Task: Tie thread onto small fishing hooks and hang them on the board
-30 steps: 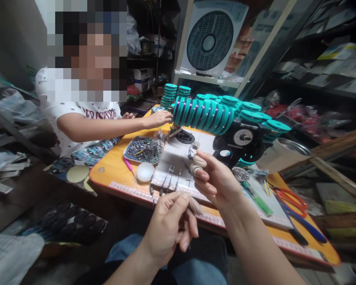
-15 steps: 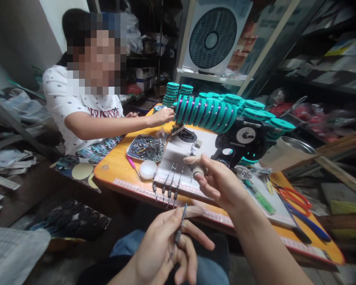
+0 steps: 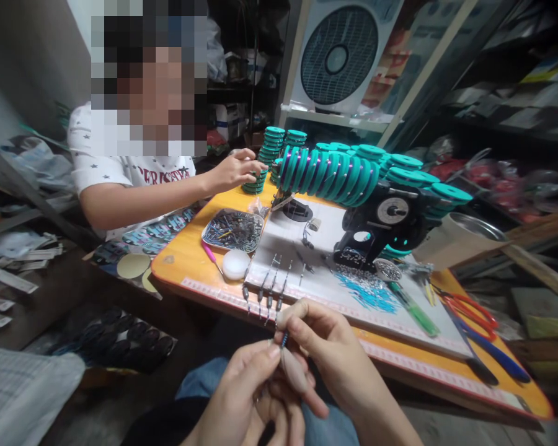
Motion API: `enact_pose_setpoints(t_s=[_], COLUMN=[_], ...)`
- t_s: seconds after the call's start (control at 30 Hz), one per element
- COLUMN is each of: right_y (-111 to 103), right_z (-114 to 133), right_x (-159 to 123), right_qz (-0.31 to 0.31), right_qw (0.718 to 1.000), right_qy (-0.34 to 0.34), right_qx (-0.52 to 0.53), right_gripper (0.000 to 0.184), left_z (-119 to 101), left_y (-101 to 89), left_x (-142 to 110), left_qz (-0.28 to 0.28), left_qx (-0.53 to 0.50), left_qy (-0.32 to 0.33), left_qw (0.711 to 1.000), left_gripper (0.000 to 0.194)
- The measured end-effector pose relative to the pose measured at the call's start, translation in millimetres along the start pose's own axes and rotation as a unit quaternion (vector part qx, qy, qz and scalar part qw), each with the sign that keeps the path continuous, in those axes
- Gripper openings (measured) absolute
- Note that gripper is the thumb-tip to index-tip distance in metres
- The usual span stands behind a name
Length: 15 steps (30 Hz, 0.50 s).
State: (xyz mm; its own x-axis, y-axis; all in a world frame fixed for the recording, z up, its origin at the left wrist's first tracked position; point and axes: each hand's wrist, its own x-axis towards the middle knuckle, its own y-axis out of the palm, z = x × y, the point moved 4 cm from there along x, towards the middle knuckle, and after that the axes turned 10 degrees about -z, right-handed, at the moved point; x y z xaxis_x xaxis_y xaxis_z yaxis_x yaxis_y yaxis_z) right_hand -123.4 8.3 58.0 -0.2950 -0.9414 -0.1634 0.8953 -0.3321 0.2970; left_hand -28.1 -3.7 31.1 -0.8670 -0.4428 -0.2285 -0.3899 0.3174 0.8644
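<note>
My left hand (image 3: 248,384) and my right hand (image 3: 341,344) meet in front of the table's near edge, both closed in a pinch. Between their fingertips is a thin fishing rig (image 3: 285,339), its dark body banded with blue; its lower part is hidden by my left fingers. Pale covers wrap a fingertip or two on each hand. Just beyond, several finished-looking rigs (image 3: 270,302) with dark sinkers hang over the board's near edge. Blue sleeves (image 3: 369,294) and small metal pieces (image 3: 353,272) lie scattered on the white board (image 3: 328,248).
Green spools (image 3: 330,173) sit on a black winding stand (image 3: 385,217). A tray of parts (image 3: 232,230), a white round lid (image 3: 235,265), orange-handled scissors (image 3: 472,314) and blue-handled pliers (image 3: 497,356) surround the board. A co-worker's hand (image 3: 239,168) touches spools opposite.
My right hand has come down and left from over the board to meet my left hand at the rig. The co-worker's hand has shifted left and up to another spool stack.
</note>
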Motion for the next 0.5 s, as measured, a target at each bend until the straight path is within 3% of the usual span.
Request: enact_pose_setpoints(t_s=[0.3,0.5], right_y=[5,-2], right_z=[-7,-8], right_x=[-2,-3], right_qz=[-0.039,-0.069], right_qw=[0.994,0.995], right_qy=[0.032,0.025], right_qx=[0.092,0.066], right_gripper=[0.025,0.024], left_z=[3,8], left_y=[-4.6,-12.9], left_x=[7,5], left_qz=[-0.004,0.028], left_qx=[0.001,0.019], left_qy=[-0.012,-0.025], left_qw=[1.000,0.999], left_gripper=[0.039,0.041])
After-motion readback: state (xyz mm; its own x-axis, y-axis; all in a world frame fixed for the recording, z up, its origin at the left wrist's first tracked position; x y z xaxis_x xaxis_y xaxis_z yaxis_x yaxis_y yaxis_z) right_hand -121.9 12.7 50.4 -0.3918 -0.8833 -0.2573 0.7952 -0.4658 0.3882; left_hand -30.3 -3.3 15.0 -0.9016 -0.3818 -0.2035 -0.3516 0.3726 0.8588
